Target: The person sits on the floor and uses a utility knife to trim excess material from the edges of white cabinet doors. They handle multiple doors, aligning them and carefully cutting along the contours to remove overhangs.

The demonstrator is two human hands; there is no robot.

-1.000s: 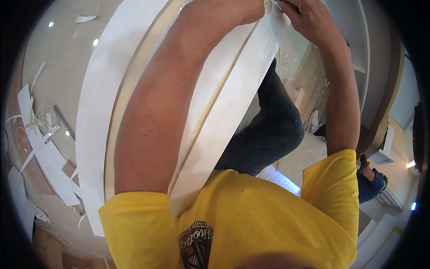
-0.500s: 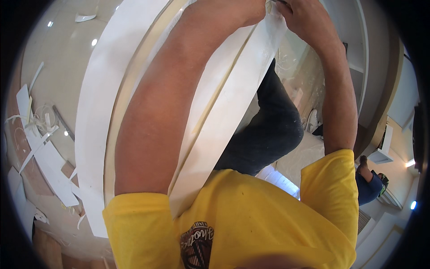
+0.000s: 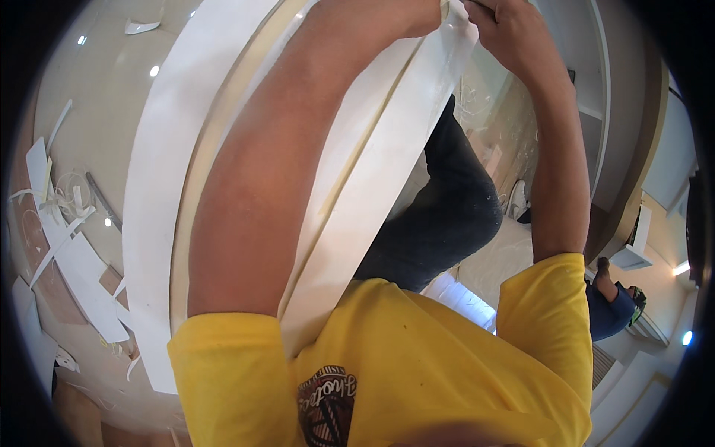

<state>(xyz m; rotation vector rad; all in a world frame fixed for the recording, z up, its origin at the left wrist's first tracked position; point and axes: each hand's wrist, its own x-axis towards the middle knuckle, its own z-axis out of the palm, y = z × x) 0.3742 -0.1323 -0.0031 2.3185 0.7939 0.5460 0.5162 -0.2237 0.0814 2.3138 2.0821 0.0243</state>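
Note:
Long white boards with beige edges run from near my body to the top of the view. My left forearm lies across them, and my left hand (image 3: 421, 16) is at the far part of the narrow white board (image 3: 376, 197); its fingers are cut off by the upper edge. My right hand (image 3: 512, 30) is beside the same board's far end, with fingers bent and closed together. What they hold, if anything, is hidden. A wider white board (image 3: 153, 223) is on the left, beyond my left forearm.
White offcuts and strips (image 3: 86, 279) lie on the floor at the left, near a dark thin bar (image 3: 103, 201). My bent leg in dark trousers (image 3: 447, 216) is right of the boards. A shoe (image 3: 517, 200) shows behind it. Another person (image 3: 614, 305) is at the far right.
My right hand has shifted slightly, and the dark thing seen at its fingertips before no longer shows. My left arm and the boards have hardly moved.

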